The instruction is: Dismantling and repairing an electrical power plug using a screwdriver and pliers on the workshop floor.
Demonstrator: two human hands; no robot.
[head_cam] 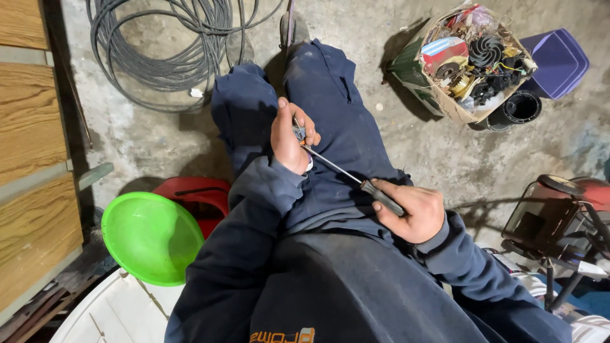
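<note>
A green bowl [151,236] lay at our left. Over our lap, our left hand [290,135] pinched a small metal part [299,133]. Our right hand [410,211] gripped a screwdriver [356,179], tip at the part. A box [473,60] of parts stood far right.

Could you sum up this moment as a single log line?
left hand: grips small part | right hand: holds screwdriver, tip at part | nearby: green bowl, box of parts, cable coil
</note>
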